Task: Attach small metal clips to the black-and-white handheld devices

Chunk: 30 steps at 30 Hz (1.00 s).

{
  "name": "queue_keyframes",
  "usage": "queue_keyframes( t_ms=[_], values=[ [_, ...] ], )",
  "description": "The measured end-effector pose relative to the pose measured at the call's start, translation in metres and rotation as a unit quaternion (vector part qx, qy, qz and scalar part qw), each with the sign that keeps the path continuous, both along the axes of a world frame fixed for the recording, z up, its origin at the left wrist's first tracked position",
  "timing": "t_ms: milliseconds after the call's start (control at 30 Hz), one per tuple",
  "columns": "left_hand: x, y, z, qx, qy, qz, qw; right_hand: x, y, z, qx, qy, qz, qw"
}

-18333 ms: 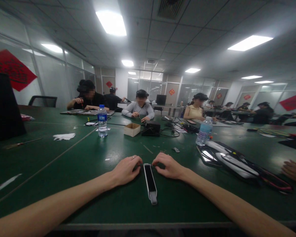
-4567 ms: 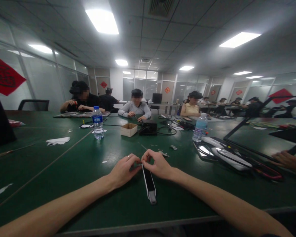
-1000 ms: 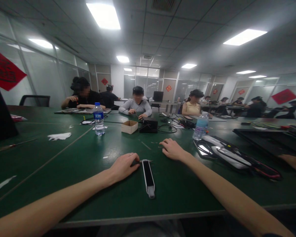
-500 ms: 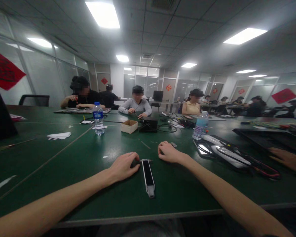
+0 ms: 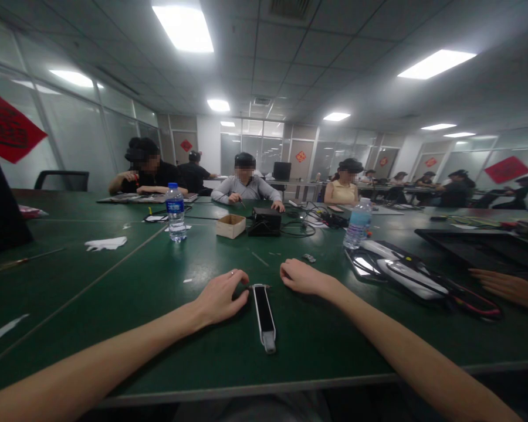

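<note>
A long, slim device [image 5: 264, 316] with a white frame, a dark face and a grey end lies on the green table [image 5: 149, 363], between my two hands. Just left of its far end rests my left hand [image 5: 222, 297], thumb and fingers apart and nothing between them. My right hand [image 5: 303, 276] lies on the table to the right of the device, its fingers curled under in a loose fist. Nothing shows in it, though the fingertips are hidden. Beyond that hand is a small crumpled scrap [image 5: 308, 258].
Ahead stand a blue-capped water bottle [image 5: 175, 214], an open box [image 5: 231, 226] and a black unit [image 5: 264, 223] with cables. Another bottle [image 5: 358, 225] and a white corded tool [image 5: 411, 278] are on the right. A co-worker's hand [image 5: 510, 287] reaches in beside a black tray [image 5: 475, 252].
My right hand has drawn slightly nearer, its fingers curled in more, and the scrap behind it shows fully. My left hand and the device stay put. The person opposite has moved one hand sideways.
</note>
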<state>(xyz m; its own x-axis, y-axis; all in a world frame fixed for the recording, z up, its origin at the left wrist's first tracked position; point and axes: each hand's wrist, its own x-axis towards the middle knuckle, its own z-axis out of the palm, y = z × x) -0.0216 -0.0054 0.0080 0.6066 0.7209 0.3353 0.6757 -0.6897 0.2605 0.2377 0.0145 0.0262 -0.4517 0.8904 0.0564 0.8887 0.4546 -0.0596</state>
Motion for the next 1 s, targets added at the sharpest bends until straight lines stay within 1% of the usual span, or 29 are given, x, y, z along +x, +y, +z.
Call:
queue_keyframes(
  t_ms=[133,367,500,633,700,833,1000],
  values=[
    [0.000,0.000,-0.001,0.008,-0.006,-0.004,1.000,0.005,0.000,0.001,0.002,0.009,0.017,1.000],
    [0.000,0.000,0.000,-0.005,0.006,-0.004,1.000,0.010,0.005,0.002,-0.039,0.010,0.007,0.999],
    [0.000,-0.001,0.001,-0.008,0.012,0.002,1.000,0.008,0.004,0.005,-0.055,0.007,-0.015,0.998],
    [0.001,-0.001,0.002,-0.005,0.009,-0.002,1.000,0.006,-0.001,0.010,-0.099,-0.006,-0.039,0.994],
    [0.000,-0.001,0.002,-0.004,0.006,-0.006,1.000,0.005,-0.003,0.013,-0.110,-0.011,-0.042,0.993],
    [0.000,-0.001,0.001,-0.006,0.005,-0.007,1.000,0.004,-0.006,0.017,-0.115,-0.005,-0.044,0.992],
    [0.001,-0.001,0.002,-0.007,0.003,-0.014,1.000,0.006,-0.008,0.018,-0.103,0.007,-0.072,0.992]
  ],
)
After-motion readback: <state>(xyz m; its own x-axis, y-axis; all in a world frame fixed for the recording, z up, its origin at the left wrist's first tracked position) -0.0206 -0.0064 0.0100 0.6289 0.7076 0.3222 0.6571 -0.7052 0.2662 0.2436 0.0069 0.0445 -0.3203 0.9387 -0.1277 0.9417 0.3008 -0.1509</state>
